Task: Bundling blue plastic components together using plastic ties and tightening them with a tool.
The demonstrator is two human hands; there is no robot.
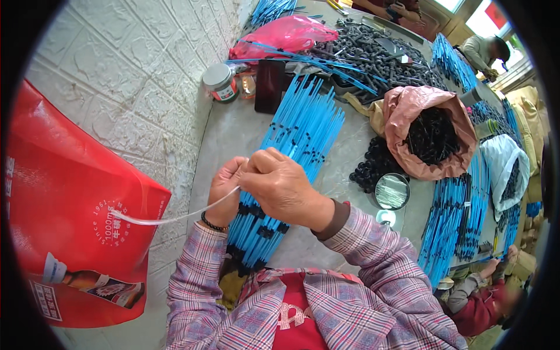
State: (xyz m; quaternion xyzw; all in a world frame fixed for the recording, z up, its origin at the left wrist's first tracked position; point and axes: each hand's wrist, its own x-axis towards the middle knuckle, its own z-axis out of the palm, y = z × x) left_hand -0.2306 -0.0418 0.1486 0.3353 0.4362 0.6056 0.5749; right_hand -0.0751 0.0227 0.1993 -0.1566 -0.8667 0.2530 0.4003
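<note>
Head view: both hands sat over the bundle of blue rods [291,157] lying on the grey table [233,137]. Left hand [226,189] was pinched shut on a white plastic strap [175,217], whose tail ran left of the bundle toward the red bag [70,204]. Right hand [283,186] was closed on the strap's other end, above the bundle's middle. Risk: thin strap could slip from the pinch; loose rods would then fan out toward the pink sack [431,131] right of the bundle.
</note>
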